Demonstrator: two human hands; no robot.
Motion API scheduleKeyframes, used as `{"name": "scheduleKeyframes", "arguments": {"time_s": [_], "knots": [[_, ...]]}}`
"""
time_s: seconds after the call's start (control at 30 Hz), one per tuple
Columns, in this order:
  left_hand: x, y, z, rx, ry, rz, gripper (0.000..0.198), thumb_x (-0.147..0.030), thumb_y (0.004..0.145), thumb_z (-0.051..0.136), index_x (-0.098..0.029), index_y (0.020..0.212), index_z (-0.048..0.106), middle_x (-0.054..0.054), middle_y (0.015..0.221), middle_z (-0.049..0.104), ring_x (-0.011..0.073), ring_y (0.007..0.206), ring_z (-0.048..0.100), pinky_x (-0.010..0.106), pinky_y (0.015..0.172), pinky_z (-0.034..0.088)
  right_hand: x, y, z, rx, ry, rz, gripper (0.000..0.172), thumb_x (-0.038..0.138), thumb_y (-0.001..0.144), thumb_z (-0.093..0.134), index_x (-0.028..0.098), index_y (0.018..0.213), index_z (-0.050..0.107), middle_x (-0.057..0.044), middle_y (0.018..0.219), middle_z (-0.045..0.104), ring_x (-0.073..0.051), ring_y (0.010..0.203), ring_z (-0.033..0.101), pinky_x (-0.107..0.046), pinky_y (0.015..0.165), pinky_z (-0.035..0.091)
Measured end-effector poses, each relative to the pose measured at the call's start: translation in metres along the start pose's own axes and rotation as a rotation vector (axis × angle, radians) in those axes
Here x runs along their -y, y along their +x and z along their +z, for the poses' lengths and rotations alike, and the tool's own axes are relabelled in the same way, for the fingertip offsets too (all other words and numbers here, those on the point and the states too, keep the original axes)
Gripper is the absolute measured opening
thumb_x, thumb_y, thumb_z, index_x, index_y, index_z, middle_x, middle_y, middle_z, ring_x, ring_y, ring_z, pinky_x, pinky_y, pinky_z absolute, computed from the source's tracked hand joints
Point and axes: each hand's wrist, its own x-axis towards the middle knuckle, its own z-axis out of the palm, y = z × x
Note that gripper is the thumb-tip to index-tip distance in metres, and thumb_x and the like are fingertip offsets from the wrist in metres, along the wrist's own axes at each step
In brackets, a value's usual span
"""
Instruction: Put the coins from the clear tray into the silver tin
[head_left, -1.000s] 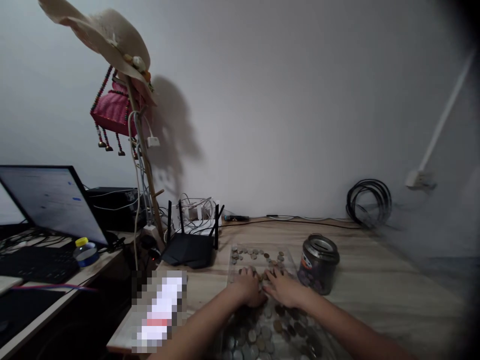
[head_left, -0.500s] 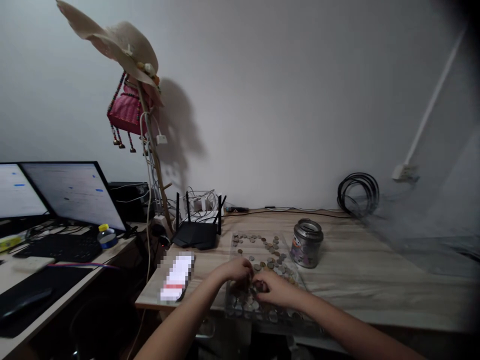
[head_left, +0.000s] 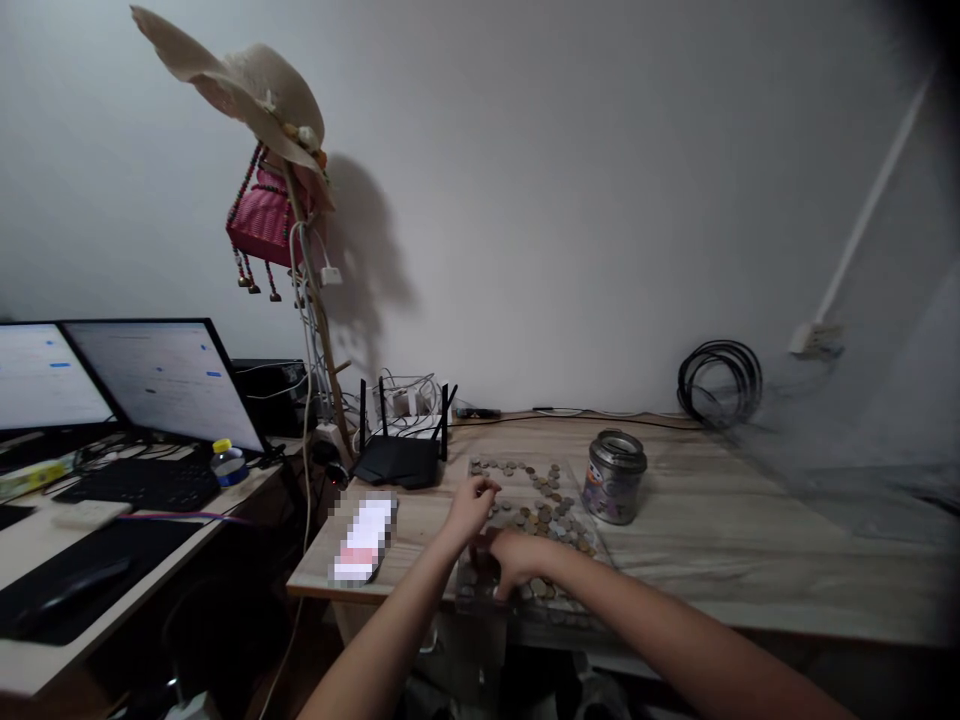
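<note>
The coins point(head_left: 559, 515) lie in the clear tray point(head_left: 520, 488) at the lower centre of the frame, where the left hand point(head_left: 474, 505) curls and the right hand point(head_left: 519, 556) bends down, pinching or not I cannot tell, so gentle, low finger strokes seem best.

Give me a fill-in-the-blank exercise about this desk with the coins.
The cylindrical metal tin stands on the ____-hand side of the clear plastic tray of small round coins.
The woven bag below the wide-brimmed beige hat is coloured ____.
Of the bare left hand and bare right hand, the ____ hand is nearer the pale wall.

Answers: right; pink; left.
</note>
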Motion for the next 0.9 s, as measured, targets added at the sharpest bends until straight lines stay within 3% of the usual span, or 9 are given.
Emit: {"name": "scheduleKeyframes", "arguments": {"time_s": [0.17, 0.37, 0.5, 0.63, 0.7, 0.77, 0.83, 0.9], "knots": [[0.001, -0.008, 0.006, 0.040, 0.027, -0.043, 0.015, -0.013, 0.065, 0.047, -0.015, 0.069, 0.062, 0.000, 0.061, 0.054, 0.0127, 0.065, 0.050, 0.024, 0.063, 0.040, -0.016, -0.021, 0.004, 0.081, -0.103, -0.049, 0.031, 0.013, 0.050, 0.059, 0.017, 0.080, 0.064, 0.002, 0.069, 0.061, -0.012, 0.060, 0.051, -0.021, 0.054, 0.038], [-0.001, -0.014, 0.018, 0.131, -0.058, -0.165, 0.013, -0.012, 0.066, 0.048, -0.015, 0.069, 0.061, 0.001, 0.066, 0.056, 0.0110, 0.061, 0.050, 0.023, 0.061, 0.038, -0.037, -0.051, 0.008, 0.118, 0.015, 0.050, 0.025, 0.009, 0.048, 0.055, 0.019, 0.069, 0.065, 0.006, 0.051, 0.052, -0.007, 0.044, 0.042, -0.018, 0.043, 0.030], [0.001, -0.021, 0.034, 0.163, -0.510, -0.445, 0.015, -0.019, 0.073, 0.043, -0.013, 0.072, 0.057, 0.002, 0.065, 0.056, 0.0096, 0.056, 0.051, 0.022, 0.058, 0.039, -0.040, -0.059, -0.019, -0.044, 0.064, 0.155, 0.021, 0.009, 0.046, 0.058, 0.015, 0.065, 0.065, 0.004, 0.051, 0.055, -0.010, 0.047, 0.045, -0.020, 0.045, 0.033], [0.000, -0.033, 0.049, 0.275, -0.947, -0.668, 0.026, -0.028, 0.078, 0.035, -0.012, 0.073, 0.054, 0.008, 0.065, 0.057, 0.0157, 0.065, 0.057, 0.028, 0.063, 0.044, -0.039, -0.056, -0.062, -0.242, 0.123, 0.130, 0.032, 0.016, 0.056, 0.055, 0.015, 0.086, 0.062, -0.001, 0.075, 0.062, -0.012, 0.066, 0.053, -0.021, 0.056, 0.039], [-0.001, -0.037, 0.052, 0.197, -1.188, -0.686, 0.017, -0.022, 0.077, 0.038, -0.013, 0.071, 0.051, 0.006, 0.065, 0.057, 0.0135, 0.066, 0.058, 0.024, 0.063, 0.045, -0.041, -0.059, -0.073, -0.355, 0.138, 0.141, 0.033, 0.017, 0.060, 0.052, 0.014, 0.093, 0.059, -0.003, 0.083, 0.062, -0.013, 0.071, 0.054, -0.022, 0.061, 0.041], [0.001, -0.038, 0.051, 0.045, -1.303, -0.675, 0.010, -0.015, 0.075, 0.041, -0.013, 0.067, 0.047, 0.003, 0.061, 0.055, 0.0087, 0.059, 0.055, 0.018, 0.057, 0.043, -0.045, -0.066, -0.068, -0.404, 0.128, 0.185, 0.027, 0.019, 0.062, 0.051, 0.014, 0.087, 0.059, -0.005, 0.079, 0.061, -0.014, 0.070, 0.054, -0.025, 0.063, 0.041], [0.005, -0.037, 0.048, -0.043, -1.314, -0.692, 0.011, -0.012, 0.074, 0.041, -0.014, 0.063, 0.044, -0.001, 0.054, 0.049, 0.0050, 0.047, 0.047, 0.014, 0.044, 0.036, -0.052, -0.076, -0.049, -0.307, 0.092, 0.220, 0.026, 0.023, 0.056, 0.059, 0.014, 0.080, 0.061, -0.006, 0.074, 0.060, -0.017, 0.068, 0.054, -0.028, 0.064, 0.042], [0.011, -0.035, 0.045, -0.044, -1.297, -0.710, 0.014, -0.014, 0.074, 0.041, -0.015, 0.060, 0.040, -0.003, 0.048, 0.041, 0.0031, 0.036, 0.035, 0.013, 0.034, 0.023, -0.059, -0.087, -0.025, -0.180, 0.033, 0.248, 0.044, 0.025, 0.042, 0.069, 0.014, 0.084, 0.061, -0.007, 0.081, 0.060, -0.021, 0.073, 0.054, -0.031, 0.066, 0.042]]}}
